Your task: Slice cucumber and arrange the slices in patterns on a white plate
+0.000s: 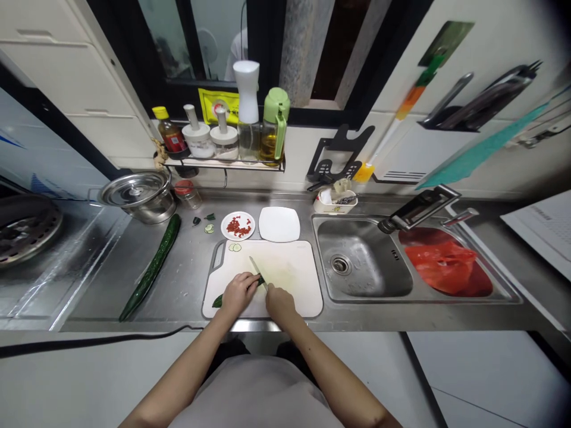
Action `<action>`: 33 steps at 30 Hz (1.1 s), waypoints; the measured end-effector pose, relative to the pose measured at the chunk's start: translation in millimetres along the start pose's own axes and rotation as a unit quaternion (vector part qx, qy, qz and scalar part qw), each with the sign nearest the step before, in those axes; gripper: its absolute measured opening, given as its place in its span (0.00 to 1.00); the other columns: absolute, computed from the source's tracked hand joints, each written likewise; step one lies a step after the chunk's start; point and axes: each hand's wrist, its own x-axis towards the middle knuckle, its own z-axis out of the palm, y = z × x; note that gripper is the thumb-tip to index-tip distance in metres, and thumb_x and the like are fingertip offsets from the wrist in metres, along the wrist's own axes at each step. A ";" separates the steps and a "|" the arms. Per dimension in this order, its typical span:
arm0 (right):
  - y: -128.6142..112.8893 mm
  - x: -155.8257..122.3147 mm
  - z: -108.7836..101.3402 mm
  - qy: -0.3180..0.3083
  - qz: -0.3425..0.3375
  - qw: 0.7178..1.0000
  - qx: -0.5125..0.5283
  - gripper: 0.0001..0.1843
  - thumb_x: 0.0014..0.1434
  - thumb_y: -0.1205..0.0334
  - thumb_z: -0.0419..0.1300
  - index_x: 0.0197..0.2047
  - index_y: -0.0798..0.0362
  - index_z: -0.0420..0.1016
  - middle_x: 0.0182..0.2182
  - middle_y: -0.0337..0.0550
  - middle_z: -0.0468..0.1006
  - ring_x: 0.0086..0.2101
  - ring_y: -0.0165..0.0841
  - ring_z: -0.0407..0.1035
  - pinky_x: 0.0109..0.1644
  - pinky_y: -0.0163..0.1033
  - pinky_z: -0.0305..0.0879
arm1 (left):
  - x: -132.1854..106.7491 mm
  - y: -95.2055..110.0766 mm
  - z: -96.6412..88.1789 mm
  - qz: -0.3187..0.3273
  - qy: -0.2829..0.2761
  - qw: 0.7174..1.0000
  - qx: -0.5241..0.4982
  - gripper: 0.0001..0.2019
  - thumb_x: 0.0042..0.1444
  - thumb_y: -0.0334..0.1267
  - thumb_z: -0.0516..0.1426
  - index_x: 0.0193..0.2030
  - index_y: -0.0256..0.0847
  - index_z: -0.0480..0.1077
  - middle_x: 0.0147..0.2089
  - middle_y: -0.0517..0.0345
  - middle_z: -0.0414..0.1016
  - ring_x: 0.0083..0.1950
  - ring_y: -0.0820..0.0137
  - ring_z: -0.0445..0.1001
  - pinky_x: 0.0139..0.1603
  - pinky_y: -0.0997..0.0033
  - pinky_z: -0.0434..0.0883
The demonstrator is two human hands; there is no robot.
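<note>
On the white cutting board (297, 273), my left hand (239, 293) presses down on a short piece of cucumber (217, 302), fingers closed over it. Its ends show on both sides of the hand. My right hand (281, 304) grips a knife (253, 261) whose blade lies at the cucumber's right end, close to my left fingertips. Thin cucumber slices (234, 247) rest at the board's upper left. Behind the board stand a white plate with chopped red pieces (238, 226) and a square white plate (279, 224). A whole cucumber (151, 267) lies to the left.
To the right is a steel sink (370, 261), with a red plastic bag (441, 264) in its second basin. A lidded steel pot (143, 196) and a red-capped jar (188, 195) stand at the back left. Bottles and seasoning jars (223, 142) line a wall shelf. Cucumber scraps (209, 228) lie behind the board.
</note>
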 end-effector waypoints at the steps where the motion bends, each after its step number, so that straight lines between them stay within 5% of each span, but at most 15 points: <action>1: -1.4 3.1 -0.6 0.003 -0.001 1.000 0.003 0.14 0.64 0.70 0.44 0.49 0.58 0.67 0.37 0.54 0.78 0.42 0.39 0.74 0.42 0.39 0.65 | 0.2 0.8 -0.9 -0.001 -0.001 1.000 0.000 0.13 0.62 0.38 0.52 0.48 0.46 0.75 0.44 0.55 0.76 0.45 0.68 0.72 0.48 0.66 0.71; 16: -9.2 18.2 -17.9 0.021 -0.029 0.999 0.032 0.16 0.64 0.68 0.45 0.51 0.58 0.68 0.41 0.53 0.78 0.43 0.38 0.74 0.42 0.38 0.64 | 0.0 0.4 -0.6 0.002 0.000 1.000 0.004 0.12 0.62 0.38 0.52 0.48 0.47 0.75 0.43 0.56 0.76 0.45 0.68 0.72 0.47 0.68 0.71; 27: 16.0 20.2 -21.5 0.032 -0.045 0.996 0.073 0.16 0.66 0.61 0.45 0.49 0.53 0.71 0.43 0.49 0.78 0.44 0.36 0.73 0.41 0.35 0.61 | 0.8 8.6 -7.3 -0.024 -0.016 0.999 0.031 0.13 0.63 0.39 0.51 0.47 0.48 0.75 0.42 0.56 0.76 0.45 0.68 0.72 0.44 0.70 0.69; 33: 25.7 8.5 -21.1 0.057 0.004 0.997 0.045 0.16 0.66 0.62 0.44 0.50 0.52 0.70 0.40 0.49 0.79 0.41 0.35 0.73 0.40 0.35 0.59 | 1.2 10.7 -10.8 -0.044 -0.035 0.998 0.042 0.14 0.64 0.42 0.50 0.49 0.49 0.74 0.43 0.57 0.77 0.46 0.67 0.72 0.45 0.69 0.68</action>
